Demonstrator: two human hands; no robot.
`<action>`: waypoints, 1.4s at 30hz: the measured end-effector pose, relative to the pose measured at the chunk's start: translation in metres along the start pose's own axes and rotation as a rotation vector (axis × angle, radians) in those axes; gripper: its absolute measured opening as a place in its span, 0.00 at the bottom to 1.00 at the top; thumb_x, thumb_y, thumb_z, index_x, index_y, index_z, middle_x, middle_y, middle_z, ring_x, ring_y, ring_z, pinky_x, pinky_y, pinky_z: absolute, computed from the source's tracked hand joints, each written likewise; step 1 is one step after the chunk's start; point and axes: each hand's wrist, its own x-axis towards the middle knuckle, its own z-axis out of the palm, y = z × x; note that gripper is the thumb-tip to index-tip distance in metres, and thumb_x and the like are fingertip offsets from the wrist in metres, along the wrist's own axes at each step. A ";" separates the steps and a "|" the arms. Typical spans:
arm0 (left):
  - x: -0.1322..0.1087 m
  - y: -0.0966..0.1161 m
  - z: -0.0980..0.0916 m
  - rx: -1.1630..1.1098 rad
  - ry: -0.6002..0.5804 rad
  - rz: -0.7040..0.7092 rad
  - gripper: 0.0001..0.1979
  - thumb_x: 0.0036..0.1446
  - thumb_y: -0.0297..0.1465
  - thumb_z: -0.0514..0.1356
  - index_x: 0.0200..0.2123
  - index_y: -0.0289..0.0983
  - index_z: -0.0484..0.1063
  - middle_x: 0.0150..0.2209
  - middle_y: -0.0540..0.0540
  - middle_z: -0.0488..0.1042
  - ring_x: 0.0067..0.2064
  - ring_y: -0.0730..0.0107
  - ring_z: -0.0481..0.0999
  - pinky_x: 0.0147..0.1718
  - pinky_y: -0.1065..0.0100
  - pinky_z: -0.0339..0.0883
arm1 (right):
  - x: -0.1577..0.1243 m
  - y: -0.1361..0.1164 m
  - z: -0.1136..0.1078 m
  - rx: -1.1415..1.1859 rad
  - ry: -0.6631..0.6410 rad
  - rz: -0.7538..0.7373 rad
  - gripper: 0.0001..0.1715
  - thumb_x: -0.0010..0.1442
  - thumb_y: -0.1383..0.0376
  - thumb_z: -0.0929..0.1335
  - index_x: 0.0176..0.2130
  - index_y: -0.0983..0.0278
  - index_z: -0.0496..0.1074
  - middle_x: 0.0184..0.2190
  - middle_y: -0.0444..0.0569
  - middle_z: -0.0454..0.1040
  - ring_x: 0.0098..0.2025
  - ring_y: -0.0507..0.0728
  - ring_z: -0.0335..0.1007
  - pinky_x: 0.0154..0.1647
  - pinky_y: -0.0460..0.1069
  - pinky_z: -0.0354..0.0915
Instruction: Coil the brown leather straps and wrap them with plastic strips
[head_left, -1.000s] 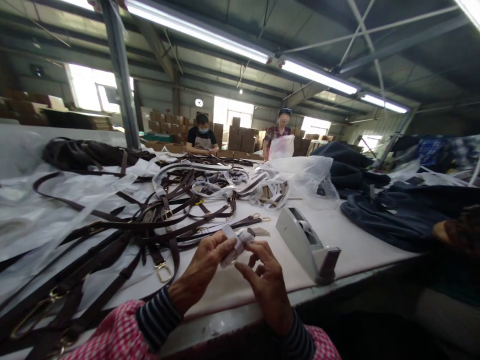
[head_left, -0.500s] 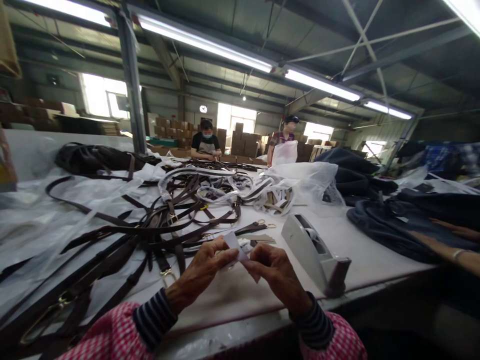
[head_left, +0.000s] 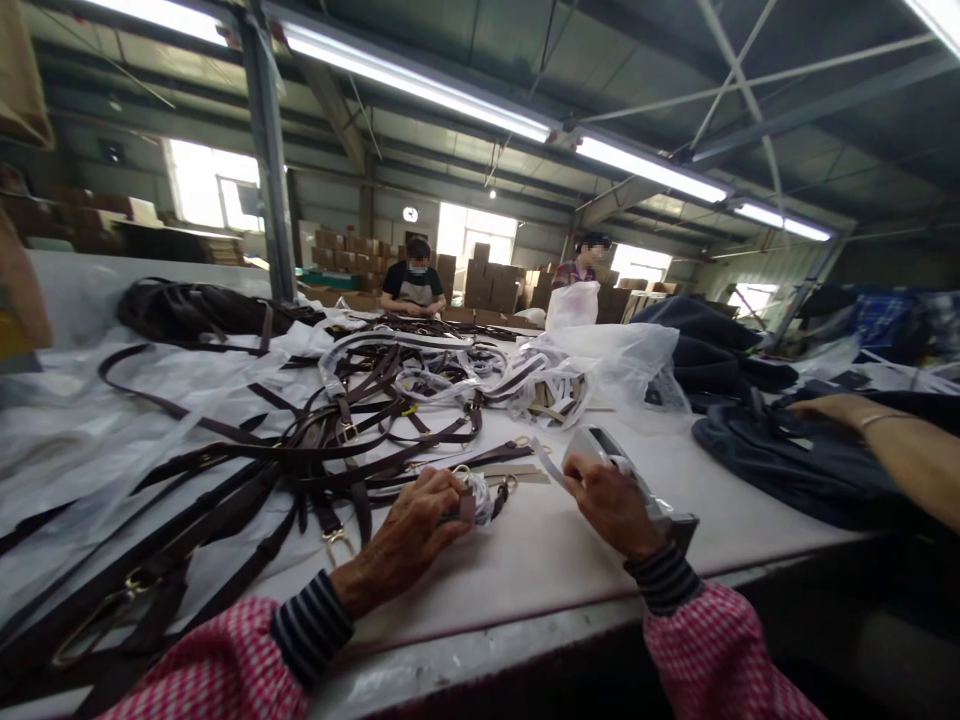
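Observation:
My left hand (head_left: pixel 416 525) is closed on a folded dark brown strap (head_left: pixel 466 505), low over the front of the table. White wrapping (head_left: pixel 481 490) and a metal clip (head_left: pixel 511 483) stick out beyond its fingertips. To the right, my right hand (head_left: pixel 611 500) pinches a thin white slip (head_left: pixel 549 462), which points up and to the left; whether it is paper or tape I cannot tell. Right behind that hand stands a grey tape dispenser (head_left: pixel 589 440), partly covered by it.
Many dark straps with metal buckles (head_left: pixel 322 440) cover the table's left and middle. Clear plastic bags (head_left: pixel 622 350) lie behind the dispenser. At right, another person's arm (head_left: pixel 892 440) reaches over dark blue cloth (head_left: pixel 780 455). Two people (head_left: pixel 414 285) are across the table.
My hands have moved apart. The white slip, between both hands before, is now in my right hand, which has gone right to the dispenser. My left hand now grips the strap.

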 end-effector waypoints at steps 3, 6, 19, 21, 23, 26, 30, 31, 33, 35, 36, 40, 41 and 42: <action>0.000 0.004 0.007 0.081 -0.055 -0.014 0.06 0.65 0.23 0.60 0.37 0.38 0.72 0.48 0.45 0.74 0.52 0.55 0.67 0.54 0.52 0.60 | -0.009 -0.003 0.017 0.016 -0.065 -0.039 0.09 0.59 0.62 0.74 0.42 0.58 0.76 0.39 0.47 0.75 0.38 0.58 0.71 0.39 0.52 0.66; -0.004 0.008 0.015 0.105 -0.110 -0.010 0.04 0.65 0.24 0.63 0.40 0.39 0.74 0.50 0.46 0.74 0.53 0.54 0.67 0.53 0.52 0.61 | -0.021 -0.025 0.040 0.130 -0.239 -0.108 0.18 0.62 0.60 0.75 0.52 0.56 0.76 0.47 0.47 0.74 0.43 0.58 0.72 0.41 0.51 0.67; -0.010 0.005 0.021 -0.005 -0.049 0.040 0.05 0.67 0.32 0.61 0.42 0.40 0.77 0.47 0.44 0.74 0.51 0.56 0.68 0.52 0.56 0.64 | -0.006 -0.044 0.070 0.088 -0.416 -0.286 0.12 0.58 0.75 0.75 0.27 0.61 0.78 0.29 0.42 0.76 0.36 0.55 0.71 0.41 0.49 0.61; -0.011 0.002 0.019 -0.021 -0.045 0.049 0.05 0.67 0.31 0.62 0.44 0.40 0.77 0.48 0.44 0.74 0.52 0.56 0.68 0.53 0.57 0.64 | -0.004 -0.046 0.072 0.060 -0.418 -0.305 0.12 0.57 0.77 0.75 0.26 0.62 0.77 0.27 0.42 0.75 0.35 0.55 0.71 0.39 0.48 0.60; -0.012 0.001 0.016 -0.027 -0.074 0.064 0.06 0.66 0.32 0.63 0.46 0.40 0.76 0.50 0.44 0.74 0.54 0.56 0.68 0.55 0.57 0.63 | -0.003 -0.047 0.074 0.028 -0.411 -0.319 0.12 0.57 0.77 0.75 0.26 0.63 0.76 0.27 0.42 0.74 0.34 0.55 0.70 0.38 0.49 0.59; -0.012 0.004 0.012 0.017 -0.125 0.061 0.04 0.66 0.32 0.63 0.43 0.40 0.77 0.51 0.44 0.74 0.54 0.55 0.67 0.55 0.56 0.63 | -0.003 -0.047 0.074 -0.014 -0.412 -0.328 0.11 0.59 0.75 0.74 0.28 0.63 0.77 0.27 0.43 0.75 0.34 0.55 0.72 0.38 0.49 0.59; -0.010 0.010 0.012 0.081 -0.147 0.035 0.02 0.64 0.30 0.64 0.39 0.39 0.76 0.48 0.44 0.74 0.52 0.54 0.68 0.51 0.56 0.63 | 0.002 -0.051 0.066 -0.071 -0.498 -0.356 0.11 0.59 0.75 0.73 0.29 0.62 0.78 0.28 0.43 0.78 0.32 0.55 0.74 0.34 0.47 0.62; -0.009 0.010 0.012 0.087 -0.146 0.032 0.02 0.64 0.30 0.63 0.38 0.39 0.76 0.47 0.44 0.75 0.52 0.54 0.67 0.51 0.56 0.63 | 0.003 -0.053 0.064 -0.093 -0.523 -0.370 0.11 0.59 0.76 0.73 0.29 0.61 0.79 0.27 0.43 0.79 0.32 0.54 0.74 0.34 0.47 0.62; -0.009 0.010 0.013 0.092 -0.141 0.039 0.02 0.64 0.30 0.63 0.39 0.39 0.76 0.46 0.44 0.74 0.51 0.54 0.67 0.49 0.57 0.63 | 0.005 -0.059 0.060 -0.149 -0.555 -0.406 0.12 0.58 0.77 0.73 0.29 0.62 0.78 0.28 0.43 0.79 0.32 0.55 0.75 0.35 0.47 0.63; -0.010 0.009 0.012 0.088 -0.137 0.055 0.02 0.65 0.31 0.63 0.40 0.39 0.76 0.45 0.44 0.74 0.50 0.55 0.67 0.48 0.57 0.63 | 0.004 -0.066 0.058 -0.219 -0.556 -0.448 0.11 0.58 0.77 0.72 0.30 0.63 0.77 0.30 0.47 0.79 0.35 0.57 0.75 0.37 0.48 0.63; -0.011 0.009 0.011 0.086 -0.138 0.060 0.03 0.66 0.31 0.62 0.40 0.39 0.75 0.45 0.44 0.74 0.49 0.55 0.67 0.49 0.57 0.63 | 0.002 -0.069 0.057 -0.249 -0.551 -0.467 0.10 0.60 0.77 0.71 0.31 0.64 0.77 0.31 0.49 0.80 0.37 0.58 0.74 0.38 0.49 0.63; -0.016 0.017 0.007 0.126 -0.154 0.043 0.05 0.71 0.31 0.56 0.42 0.38 0.71 0.46 0.44 0.73 0.49 0.57 0.67 0.55 0.54 0.62 | -0.013 -0.076 0.051 -0.386 -0.457 -0.635 0.10 0.65 0.76 0.66 0.36 0.66 0.75 0.36 0.54 0.78 0.40 0.61 0.70 0.39 0.51 0.63; -0.017 0.021 0.006 0.146 -0.160 0.033 0.05 0.71 0.31 0.56 0.42 0.38 0.71 0.46 0.44 0.72 0.49 0.57 0.67 0.55 0.53 0.62 | -0.017 -0.077 0.050 -0.414 -0.419 -0.693 0.10 0.66 0.76 0.65 0.36 0.66 0.74 0.36 0.53 0.77 0.40 0.60 0.69 0.38 0.51 0.63; -0.018 0.026 0.005 0.163 -0.165 0.025 0.04 0.70 0.31 0.56 0.42 0.38 0.71 0.46 0.44 0.72 0.50 0.56 0.67 0.56 0.53 0.62 | -0.022 -0.077 0.049 -0.431 -0.376 -0.746 0.10 0.67 0.75 0.65 0.35 0.65 0.73 0.35 0.52 0.76 0.39 0.60 0.68 0.36 0.51 0.62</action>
